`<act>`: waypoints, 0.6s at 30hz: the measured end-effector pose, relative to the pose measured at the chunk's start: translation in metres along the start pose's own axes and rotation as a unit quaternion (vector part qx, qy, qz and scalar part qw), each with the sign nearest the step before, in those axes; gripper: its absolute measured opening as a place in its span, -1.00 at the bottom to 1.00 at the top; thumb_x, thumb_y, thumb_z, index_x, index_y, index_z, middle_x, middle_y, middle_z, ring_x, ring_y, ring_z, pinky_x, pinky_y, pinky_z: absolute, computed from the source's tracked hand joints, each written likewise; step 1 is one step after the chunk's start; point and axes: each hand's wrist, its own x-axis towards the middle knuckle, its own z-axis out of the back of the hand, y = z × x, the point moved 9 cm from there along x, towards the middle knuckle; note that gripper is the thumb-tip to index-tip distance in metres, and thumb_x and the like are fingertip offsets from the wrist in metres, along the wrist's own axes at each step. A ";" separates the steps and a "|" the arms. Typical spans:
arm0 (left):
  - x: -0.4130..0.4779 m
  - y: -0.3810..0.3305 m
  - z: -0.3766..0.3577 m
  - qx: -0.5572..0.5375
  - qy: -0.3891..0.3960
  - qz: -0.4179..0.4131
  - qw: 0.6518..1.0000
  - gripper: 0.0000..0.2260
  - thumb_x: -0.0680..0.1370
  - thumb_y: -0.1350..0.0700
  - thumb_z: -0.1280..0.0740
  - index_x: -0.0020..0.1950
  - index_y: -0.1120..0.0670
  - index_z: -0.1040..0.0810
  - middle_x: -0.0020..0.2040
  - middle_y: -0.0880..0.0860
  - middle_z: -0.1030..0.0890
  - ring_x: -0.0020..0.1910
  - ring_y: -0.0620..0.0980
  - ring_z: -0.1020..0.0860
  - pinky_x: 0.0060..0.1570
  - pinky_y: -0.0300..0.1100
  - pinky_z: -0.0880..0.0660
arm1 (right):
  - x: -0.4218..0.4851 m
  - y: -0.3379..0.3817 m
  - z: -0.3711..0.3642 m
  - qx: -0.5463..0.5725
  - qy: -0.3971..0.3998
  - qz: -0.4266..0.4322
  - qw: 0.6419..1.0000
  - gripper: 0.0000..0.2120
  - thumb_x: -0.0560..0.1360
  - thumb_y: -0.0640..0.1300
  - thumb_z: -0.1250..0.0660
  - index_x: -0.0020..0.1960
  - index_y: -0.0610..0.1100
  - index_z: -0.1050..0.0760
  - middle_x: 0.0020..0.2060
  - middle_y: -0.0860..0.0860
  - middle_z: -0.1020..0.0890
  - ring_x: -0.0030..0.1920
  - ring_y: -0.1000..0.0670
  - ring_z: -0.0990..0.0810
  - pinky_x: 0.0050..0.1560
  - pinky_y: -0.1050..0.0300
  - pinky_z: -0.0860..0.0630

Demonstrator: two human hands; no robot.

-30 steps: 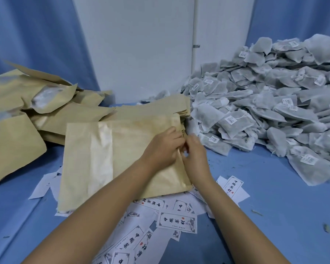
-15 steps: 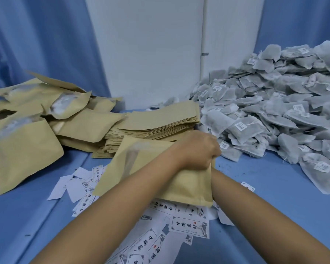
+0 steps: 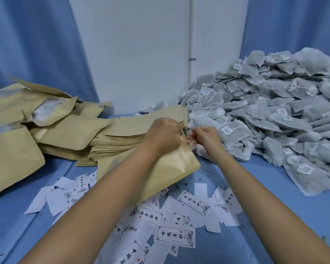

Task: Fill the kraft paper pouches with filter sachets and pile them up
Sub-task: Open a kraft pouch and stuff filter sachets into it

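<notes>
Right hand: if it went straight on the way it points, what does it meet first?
Most likely the mouth of the kraft pouch that the left hand grips, just ahead of the right hand. Depth is unclear; it could pass over to the empty pouch stack.

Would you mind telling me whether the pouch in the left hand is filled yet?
Apparently empty: the pouch looks flat in the left hand, while the right hand pinches a sachet outside its mouth.
</notes>
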 end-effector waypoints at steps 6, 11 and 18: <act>0.003 0.003 -0.010 0.024 -0.010 -0.012 1.000 -0.81 0.21 0.26 -0.12 -0.44 0.22 -0.52 -0.47 0.16 -0.54 -0.46 0.16 -0.51 -0.47 -0.08 -0.45 | 0.049 -0.022 0.021 -0.556 -0.054 -0.004 0.830 -0.05 0.36 0.16 -0.47 0.54 -0.18 -0.07 0.51 -0.26 -0.06 0.54 -0.20 0.00 0.50 -0.06 -0.05; 0.002 0.009 -0.010 0.001 -0.044 -0.037 0.998 -0.86 0.17 0.29 -0.14 -0.52 0.16 -0.47 -0.54 0.08 -0.46 -0.55 0.10 -0.44 -0.59 -0.16 -0.38 | 0.058 -0.045 0.025 -0.658 -0.149 -0.007 0.739 -0.55 0.52 -0.21 -0.27 0.36 -0.26 -0.27 0.28 -0.25 -0.44 0.31 -0.23 -0.36 0.30 -0.05 -0.26; 0.001 0.020 -0.016 -0.014 -0.060 -0.036 0.997 -0.85 0.18 0.28 -0.11 -0.52 0.16 -0.44 -0.54 0.09 -0.44 -0.56 0.10 -0.42 -0.59 -0.14 -0.36 | 0.018 -0.007 0.063 -0.259 -0.277 0.114 0.918 -0.84 0.47 -0.18 -0.27 0.02 -0.20 -0.45 -0.10 -0.14 -0.57 -0.05 -0.14 -0.50 -0.09 0.08 -0.37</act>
